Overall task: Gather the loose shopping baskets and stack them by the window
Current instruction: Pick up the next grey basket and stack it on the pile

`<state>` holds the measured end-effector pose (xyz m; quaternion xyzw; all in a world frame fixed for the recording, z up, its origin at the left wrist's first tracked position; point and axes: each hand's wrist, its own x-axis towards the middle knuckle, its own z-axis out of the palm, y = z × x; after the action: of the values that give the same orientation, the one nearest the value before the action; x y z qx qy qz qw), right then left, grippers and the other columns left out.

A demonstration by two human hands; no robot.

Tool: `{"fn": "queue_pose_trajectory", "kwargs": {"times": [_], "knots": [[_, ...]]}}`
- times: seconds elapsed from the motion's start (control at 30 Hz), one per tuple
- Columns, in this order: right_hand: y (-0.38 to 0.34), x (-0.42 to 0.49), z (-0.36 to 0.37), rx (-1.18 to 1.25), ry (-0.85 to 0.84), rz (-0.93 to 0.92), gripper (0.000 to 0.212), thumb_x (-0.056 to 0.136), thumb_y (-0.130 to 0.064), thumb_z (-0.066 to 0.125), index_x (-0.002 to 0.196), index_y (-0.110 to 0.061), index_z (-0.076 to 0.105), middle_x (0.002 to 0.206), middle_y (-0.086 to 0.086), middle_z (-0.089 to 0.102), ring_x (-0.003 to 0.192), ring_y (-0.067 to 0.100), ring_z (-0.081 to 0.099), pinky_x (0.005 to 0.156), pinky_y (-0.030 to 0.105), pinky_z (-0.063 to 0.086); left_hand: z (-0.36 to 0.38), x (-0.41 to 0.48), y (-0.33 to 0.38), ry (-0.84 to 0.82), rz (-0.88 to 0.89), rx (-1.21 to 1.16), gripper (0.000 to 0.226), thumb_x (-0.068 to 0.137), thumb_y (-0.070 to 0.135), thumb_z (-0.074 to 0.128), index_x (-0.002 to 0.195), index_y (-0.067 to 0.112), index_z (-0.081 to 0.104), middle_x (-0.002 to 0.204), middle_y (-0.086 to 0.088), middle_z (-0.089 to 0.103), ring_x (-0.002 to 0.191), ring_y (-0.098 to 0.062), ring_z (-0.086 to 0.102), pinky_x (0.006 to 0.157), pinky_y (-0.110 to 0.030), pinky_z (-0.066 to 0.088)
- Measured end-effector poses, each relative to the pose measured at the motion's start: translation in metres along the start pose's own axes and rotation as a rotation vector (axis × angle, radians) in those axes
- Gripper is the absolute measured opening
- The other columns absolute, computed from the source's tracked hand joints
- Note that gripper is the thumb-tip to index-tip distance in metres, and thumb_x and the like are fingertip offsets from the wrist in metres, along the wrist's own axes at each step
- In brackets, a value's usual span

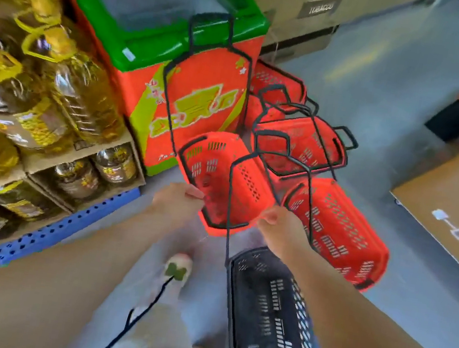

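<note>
Down on the grey floor [386, 87], beside a chest freezer [187, 55] with a green lid frame and orange printed sides, red baskets lie in a loose cluster. They are moulded plastic with slotted walls and thin dark wire handles. The left hand [177, 201] has its fingers closed on the rim of one red basket [221, 178], which is tilted with its open mouth towards the camera. The right hand [281, 227] is clenched around several wire handles gathered together. From that grip a black basket [269, 315] hangs below the right forearm, its slotted wall long and rectangular. A second red basket [339, 230] lies tipped on its side just right of the hand; whether it hangs from the same handles cannot be told. Behind them another red basket [298, 148] sits upright with its handles raised, and a further one [276, 82] stands against the freezer.

Left of the freezer, cardboard shelves [81, 150] hold clear plastic oil bottles [76, 86] with yellow caps and loop handles, resting on a perforated blue pallet [62, 231]. At far right lies a flat brown cardboard box [456, 194]. A pale shoe [177, 268] with a green clover shape shows between the forearms. Motion blur softens the whole view.
</note>
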<state>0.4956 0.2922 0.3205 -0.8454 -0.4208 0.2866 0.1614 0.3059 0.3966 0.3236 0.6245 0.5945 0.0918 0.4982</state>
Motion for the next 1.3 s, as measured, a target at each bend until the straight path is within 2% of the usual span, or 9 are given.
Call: {"fn": "queue_pose_trajectory", "kwargs": {"times": [0.2,0.27,0.4,0.73,0.83,1.0,1.1,1.2,1.3], "knots": [[0.0,0.096,-0.027,0.107,0.09,0.184,0.014,0.079,-0.012,0.054,0.085,-0.012,0.066,0.089,0.012,0.065,0.09,0.022,0.059,0.078,0.029,0.041,0.017,0.138,0.06,-0.139,0.098,0.179,0.02,0.083,0.017,0.062,0.101,0.019,0.07,0.076,-0.004,0.068,0.062,-0.017,0.06,0.059,-0.022,0.048],[-0.001,0.122,-0.033,0.108,0.092,0.253,0.012,0.078,-0.015,0.054,0.081,-0.011,0.065,0.081,0.008,0.062,0.084,0.02,0.056,0.073,0.027,0.039,0.025,0.178,0.075,-0.203,0.088,0.166,0.02,0.083,0.015,0.062,0.101,0.015,0.07,0.082,-0.012,0.072,0.07,-0.024,0.065,0.069,-0.031,0.055],[0.007,0.173,-0.033,0.153,0.086,0.372,0.017,0.079,-0.017,0.058,0.091,-0.008,0.066,0.101,0.011,0.068,0.1,0.028,0.059,0.081,0.03,0.042,0.051,0.253,0.089,-0.266,0.059,0.202,0.02,0.082,0.012,0.062,0.1,0.01,0.07,0.101,-0.022,0.071,0.097,-0.037,0.067,0.087,-0.049,0.054],[0.054,0.272,0.031,0.309,0.064,0.487,0.023,0.08,-0.022,0.058,0.102,-0.015,0.063,0.107,0.008,0.067,0.101,0.024,0.06,0.084,0.029,0.044,0.137,0.378,0.035,-0.341,0.008,0.438,0.06,0.086,0.016,0.062,0.142,0.012,0.041,0.137,-0.016,0.054,0.122,-0.03,0.054,0.103,-0.037,0.042],[0.07,0.282,0.051,0.371,0.093,0.528,0.024,0.08,-0.022,0.059,0.102,-0.016,0.064,0.105,0.005,0.067,0.097,0.02,0.061,0.082,0.028,0.045,0.162,0.396,0.009,-0.415,-0.075,0.344,0.064,0.089,0.012,0.061,0.146,0.006,0.033,0.142,-0.019,0.048,0.128,-0.029,0.049,0.109,-0.038,0.037],[0.071,0.277,0.061,0.635,0.175,0.645,0.029,0.078,-0.027,0.067,0.104,-0.017,0.064,0.091,-0.003,0.066,0.061,0.007,0.058,0.054,0.015,0.044,0.166,0.382,0.008,-0.324,0.036,0.241,0.034,0.09,0.014,0.06,0.123,0.006,0.06,0.116,-0.017,0.067,0.107,-0.026,0.062,0.091,-0.03,0.044],[0.058,0.271,0.057,0.789,0.221,0.671,0.056,0.074,-0.033,0.073,0.122,-0.015,0.051,0.104,-0.003,0.059,0.088,0.012,0.06,0.072,0.02,0.045,0.151,0.351,0.018,-0.386,0.136,0.173,0.02,0.09,0.017,0.062,0.109,0.011,0.067,0.097,-0.012,0.068,0.087,-0.022,0.06,0.081,-0.033,0.047],[0.039,0.266,0.046,0.863,0.243,0.664,0.079,0.071,-0.04,0.076,0.134,-0.015,0.035,0.105,-0.008,0.049,0.1,0.012,0.052,0.081,0.027,0.043,0.132,0.314,0.036,-0.562,0.066,0.024,0.008,0.088,0.011,0.065,0.088,0.02,0.065,0.082,-0.006,0.063,0.076,-0.019,0.057,0.07,-0.031,0.053],[0.019,0.254,0.036,0.795,0.355,0.66,0.06,0.072,-0.043,0.072,0.118,-0.013,0.045,0.091,-0.008,0.054,0.081,0.01,0.053,0.064,0.022,0.042,0.12,0.282,0.052,-0.7,0.037,0.042,0.01,0.081,0.007,0.072,0.088,0.015,0.069,0.08,-0.008,0.066,0.072,-0.017,0.058,0.067,-0.026,0.05]]}}
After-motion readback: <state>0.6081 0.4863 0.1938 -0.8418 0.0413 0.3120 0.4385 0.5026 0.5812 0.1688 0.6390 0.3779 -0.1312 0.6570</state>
